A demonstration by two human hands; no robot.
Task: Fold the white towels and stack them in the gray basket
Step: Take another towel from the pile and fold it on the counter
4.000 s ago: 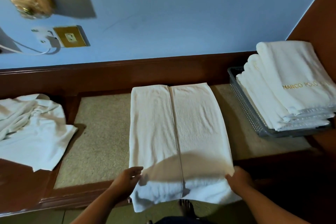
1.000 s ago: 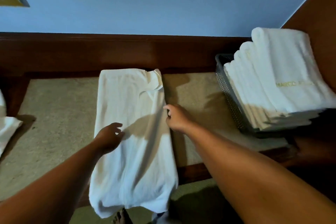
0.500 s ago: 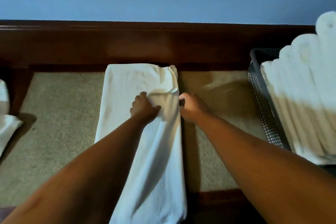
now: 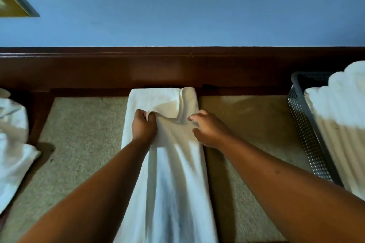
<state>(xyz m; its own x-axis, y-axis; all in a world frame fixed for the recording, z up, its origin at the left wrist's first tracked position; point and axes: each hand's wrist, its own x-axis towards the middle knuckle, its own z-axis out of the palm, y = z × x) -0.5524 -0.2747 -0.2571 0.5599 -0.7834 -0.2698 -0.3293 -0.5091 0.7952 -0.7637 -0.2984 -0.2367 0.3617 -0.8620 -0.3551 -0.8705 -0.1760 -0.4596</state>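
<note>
Bottom centre: white towel (image 4: 173, 183) narrowed to a long strip, laid lengthwise on the bench (image 4: 79, 144), near end running out of the frame. Lengthwise folds look done; crosswise folds and the move to the basket not yet. Left edge of frame: rumpled pile of white towels (image 4: 13, 144), unfolded, so more to go after this one. Right edge: gray basket (image 4: 302, 124) with a stack of folded towels (image 4: 339, 128) rising above its rim, so judging well past the start, count unclear. Mid-frame: both arms stretched forward to the strip's far third. Left hand (image 4: 143, 127) knuckles up, fingers curled, pinching a raised fold of the top layer. Right hand (image 4: 209, 130) on the strip's right edge, fingers loosely bent over the cloth, thumb low; pinching or just pressing, cannot tell. Just beyond the hands: far end with a corner flap turned back, untidy, probably being straightened. Behind that: dark wooden rail (image 4: 177, 69), then blue wall (image 4: 177, 6).
</note>
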